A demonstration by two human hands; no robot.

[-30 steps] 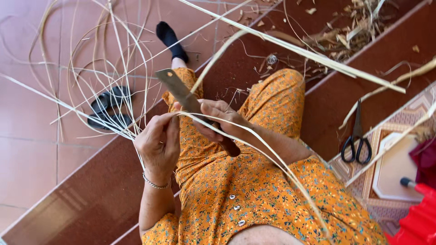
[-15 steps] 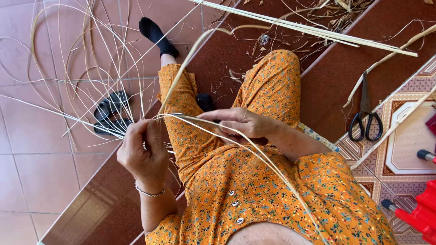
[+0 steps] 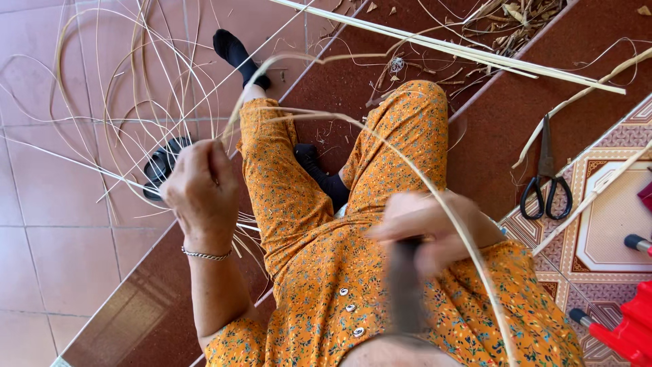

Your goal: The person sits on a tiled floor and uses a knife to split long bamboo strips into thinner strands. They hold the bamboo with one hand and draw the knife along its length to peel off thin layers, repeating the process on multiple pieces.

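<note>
I see my left hand (image 3: 198,187) pinching a thin pale cane strip (image 3: 407,163) that arcs over my orange-clad lap. My right hand (image 3: 435,228), blurred, grips a dark knife handle (image 3: 405,285). Black scissors (image 3: 545,178) lie on the step.

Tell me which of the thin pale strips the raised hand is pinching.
The long strip arching from the left hand over both knees toward the right hand; the others lie loose on the floor.
</note>
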